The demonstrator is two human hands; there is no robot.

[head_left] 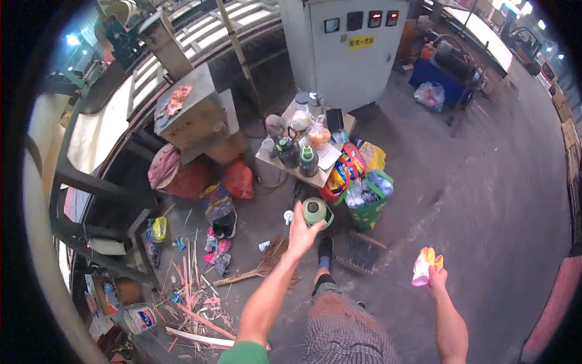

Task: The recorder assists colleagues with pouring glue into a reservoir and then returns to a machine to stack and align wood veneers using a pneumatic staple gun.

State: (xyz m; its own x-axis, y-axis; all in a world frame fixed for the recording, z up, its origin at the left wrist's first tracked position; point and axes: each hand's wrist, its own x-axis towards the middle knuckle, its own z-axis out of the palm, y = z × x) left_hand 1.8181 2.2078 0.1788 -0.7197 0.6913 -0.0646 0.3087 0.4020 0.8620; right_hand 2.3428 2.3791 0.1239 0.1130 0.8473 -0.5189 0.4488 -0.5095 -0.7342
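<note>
My left hand (301, 235) reaches forward with its thumb and fingers around the near left side of a green bottle (314, 210). Seen from above, the bottle is round, with a dark cap in its middle and a loop handle at its right. Out to the right, my right hand (438, 279) is closed on a work glove (424, 267), pale with pink and orange-yellow parts. Whether it is one glove or a pair, I cannot tell. Beyond the bottle stands a small table (265, 156) crowded with dark bottles (288, 151), cups and bags.
Right of the bottle sit a green shopping bag (367, 213) and a red-handled bag (345, 171). A straw broom (273, 261) and wood strips (194, 297) lie on the floor at left. A dark brush head (357, 252) lies near my foot. A grey cabinet (354, 70) stands behind.
</note>
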